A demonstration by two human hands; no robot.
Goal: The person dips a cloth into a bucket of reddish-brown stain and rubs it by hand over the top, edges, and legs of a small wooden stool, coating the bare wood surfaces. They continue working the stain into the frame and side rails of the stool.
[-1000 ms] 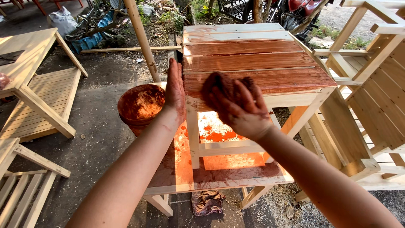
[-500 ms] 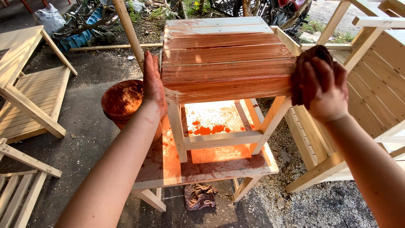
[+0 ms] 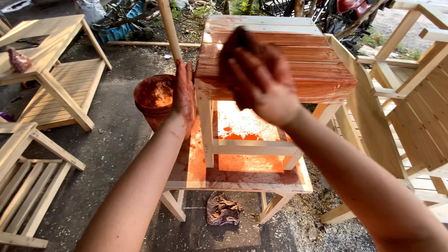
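Slatted wooden stool, its top boards wet with reddish-brown stain, stands on a stain-splashed low table under both hands. Right hand presses a dark, stain-soaked rag flat on the slats, fingers closed over it. Left hand, open and flat, steadies the stool's near-left edge. A round, stain-coated bucket sits just left of that hand; a crumpled cloth lies on the concrete below.

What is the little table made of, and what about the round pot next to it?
The small table looks like wooden slats, with grain lines showing, part-coated in wet reddish-brown stain. The round pot might be plastic or clay; orange stain covers it, so it is hard to tell.
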